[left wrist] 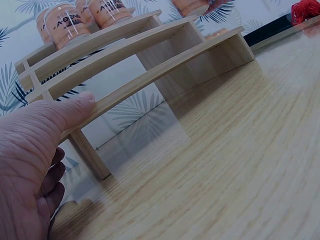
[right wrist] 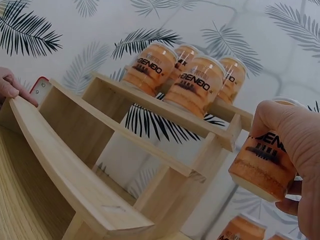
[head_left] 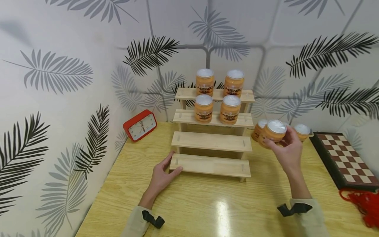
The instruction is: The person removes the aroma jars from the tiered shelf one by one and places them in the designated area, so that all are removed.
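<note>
My right hand holds an orange jar with a silver lid and dark lettering, raised beside the right end of a stepped wooden rack. In the right wrist view, thumb and fingers wrap the upper part of this jar. At the rack's lower left end, my left hand grips the lowest step, its thumb on the front edge. The left wrist view shows the other fingers curled below that step. Two matching jars stand on the second step from the top, and two more on the top step.
Behind the raised jar, more orange jars stand on the wood-grain table, partly hidden. A red alarm clock sits left of the rack. At right lie a checkered board and a red tasselled thing. Leaf-patterned wall rises behind.
</note>
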Tool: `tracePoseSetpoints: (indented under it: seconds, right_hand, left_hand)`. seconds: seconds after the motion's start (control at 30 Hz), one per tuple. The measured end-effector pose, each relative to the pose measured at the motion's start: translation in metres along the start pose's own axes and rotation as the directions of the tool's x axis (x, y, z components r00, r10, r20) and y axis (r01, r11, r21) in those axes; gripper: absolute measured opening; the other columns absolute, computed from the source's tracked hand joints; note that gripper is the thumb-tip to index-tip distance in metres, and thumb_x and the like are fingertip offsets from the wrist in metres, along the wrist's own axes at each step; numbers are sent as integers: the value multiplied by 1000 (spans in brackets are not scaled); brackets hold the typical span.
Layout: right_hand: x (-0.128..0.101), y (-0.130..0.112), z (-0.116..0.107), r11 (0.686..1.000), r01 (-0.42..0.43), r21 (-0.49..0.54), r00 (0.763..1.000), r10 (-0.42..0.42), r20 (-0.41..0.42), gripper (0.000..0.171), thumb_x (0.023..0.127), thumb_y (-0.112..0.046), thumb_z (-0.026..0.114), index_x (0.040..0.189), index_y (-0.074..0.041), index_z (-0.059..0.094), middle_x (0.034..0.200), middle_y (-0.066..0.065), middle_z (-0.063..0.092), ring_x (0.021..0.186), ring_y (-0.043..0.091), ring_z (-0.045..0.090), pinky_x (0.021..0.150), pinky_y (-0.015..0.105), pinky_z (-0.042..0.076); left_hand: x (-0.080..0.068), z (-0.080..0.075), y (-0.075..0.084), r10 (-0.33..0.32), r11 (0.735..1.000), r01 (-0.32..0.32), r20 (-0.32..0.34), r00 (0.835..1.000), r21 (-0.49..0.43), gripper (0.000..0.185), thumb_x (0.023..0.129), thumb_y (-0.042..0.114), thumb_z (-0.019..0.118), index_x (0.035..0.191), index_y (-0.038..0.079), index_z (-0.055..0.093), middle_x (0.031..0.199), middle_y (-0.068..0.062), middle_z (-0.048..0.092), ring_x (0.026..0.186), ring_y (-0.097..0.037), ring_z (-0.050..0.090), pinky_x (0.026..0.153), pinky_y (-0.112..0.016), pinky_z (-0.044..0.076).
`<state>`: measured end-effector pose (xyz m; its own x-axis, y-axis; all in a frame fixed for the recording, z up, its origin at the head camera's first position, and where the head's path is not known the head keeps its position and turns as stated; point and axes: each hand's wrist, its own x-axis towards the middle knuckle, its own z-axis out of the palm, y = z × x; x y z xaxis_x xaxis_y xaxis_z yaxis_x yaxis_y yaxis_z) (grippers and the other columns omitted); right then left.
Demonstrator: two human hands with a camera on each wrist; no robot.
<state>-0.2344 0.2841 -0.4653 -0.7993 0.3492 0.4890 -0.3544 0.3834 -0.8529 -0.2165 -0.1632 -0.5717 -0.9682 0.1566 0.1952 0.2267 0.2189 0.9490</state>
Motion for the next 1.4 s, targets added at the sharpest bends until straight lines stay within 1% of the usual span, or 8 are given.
tracePoseSetpoints:
  seconds: [0.17, 0.3, 0.43, 0.6, 0.73, 0.93, 1.2, 1.4]
  right_hand:
    - [-1, 14, -3, 998, -56, 1, 998, 56, 2, 66, 78, 9, 84, 140, 1, 61, 113, -15, 65, 104, 2, 63, 81, 11, 53]
    - [-3, 28, -2, 994, -108, -14, 994, 108, 2, 67, 78, 8, 85, 140, 2, 60, 112, -16, 63, 103, 1, 62, 82, 11, 53]
    - [-6, 38, 2, 992, -126, -18, 992, 127, 21, 68, 78, 7, 84, 141, 4, 58, 113, -16, 62, 102, -1, 60, 82, 12, 52]
    - [-10, 47, 7, 987, -157, -25, 987, 157, 28, 66, 79, 8, 82, 140, 8, 56, 112, -13, 61, 101, -1, 60, 83, 14, 54]
    - [-15, 46, 8, 987, -160, -16, 987, 160, 33, 63, 78, 10, 81, 136, 13, 55, 109, -12, 60, 98, -2, 58, 81, 13, 53]
    - [-18, 60, 10, 984, -178, -2, 982, 178, 65, 64, 78, 11, 81, 136, 13, 53, 113, -11, 60, 100, -1, 57, 82, 12, 52]
    - [-22, 66, 14, 986, -165, 12, 984, 164, 68, 64, 79, 13, 79, 137, 15, 51, 115, -11, 58, 102, -2, 58, 83, 16, 53]
    - [-21, 68, 16, 988, -150, 44, 987, 146, 73, 64, 81, 14, 76, 139, 16, 49, 117, -9, 59, 103, -1, 58, 84, 15, 51]
  left_hand:
    - [-1, 0, 0, -7, 1000, 7, -2, 1000, 5, 81, 94, 19, 81, 161, 4, 39, 164, -10, 40, 152, -21, 36, 123, -43, 30]
    - [0, 0, -1, -7, 1000, 7, -4, 1000, 7, 81, 94, 19, 81, 161, 4, 39, 164, -8, 40, 152, -21, 35, 123, -43, 30]
    - [-1, 1, -1, 3, 1000, -3, -7, 1000, -2, 80, 94, 18, 81, 161, 4, 39, 164, -7, 40, 152, -21, 35, 123, -43, 30]
    - [-1, 2, 0, 5, 1000, -5, -12, 1000, -10, 80, 94, 18, 81, 161, 5, 39, 164, -6, 41, 151, -20, 36, 123, -44, 30]
    - [0, 2, 0, 9, 1000, -9, -8, 1000, -6, 80, 94, 19, 81, 161, 5, 39, 164, -6, 41, 151, -20, 36, 123, -44, 31]
    - [-1, 1, -1, 6, 1000, -6, -5, 1000, -5, 80, 95, 19, 81, 161, 6, 39, 164, -5, 40, 151, -21, 36, 123, -47, 30]
    - [-2, 0, -1, 5, 1000, -5, -5, 1000, -9, 80, 94, 18, 81, 161, 7, 40, 164, -7, 41, 151, -21, 37, 123, -47, 31]
    - [-1, 1, -2, 8, 1000, -8, -10, 1000, -5, 78, 94, 13, 80, 161, 6, 40, 164, -11, 40, 151, -23, 37, 123, -48, 31]
